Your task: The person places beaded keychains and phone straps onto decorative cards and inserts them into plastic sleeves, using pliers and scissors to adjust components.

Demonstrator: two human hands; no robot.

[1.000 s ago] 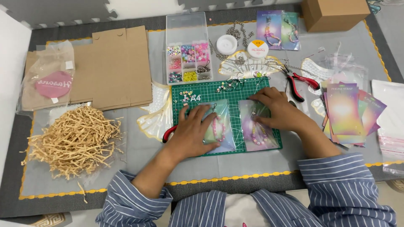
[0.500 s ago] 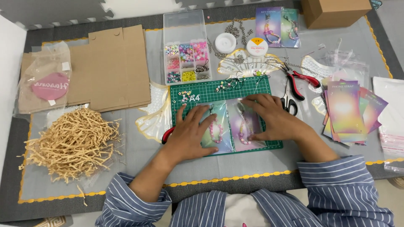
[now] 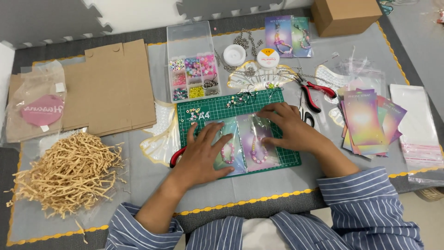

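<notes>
Two clear-bagged cards with beaded straps lie side by side on a green cutting mat. My left hand rests flat with fingers spread on the left packet. My right hand lies on the right packet, fingers touching its upper edge. Neither hand lifts anything. A red-handled tool pokes out from under my left wrist at the mat's left edge.
A clear bead organiser stands behind the mat. Red pliers and scissors lie right of it, then a stack of pastel cards and clear bags. Flat cardboard and paper shreds are left; a brown box far right.
The right packet has slid left until it lies next to the left one. My right hand moved left with it. My left hand stayed on its packet.
</notes>
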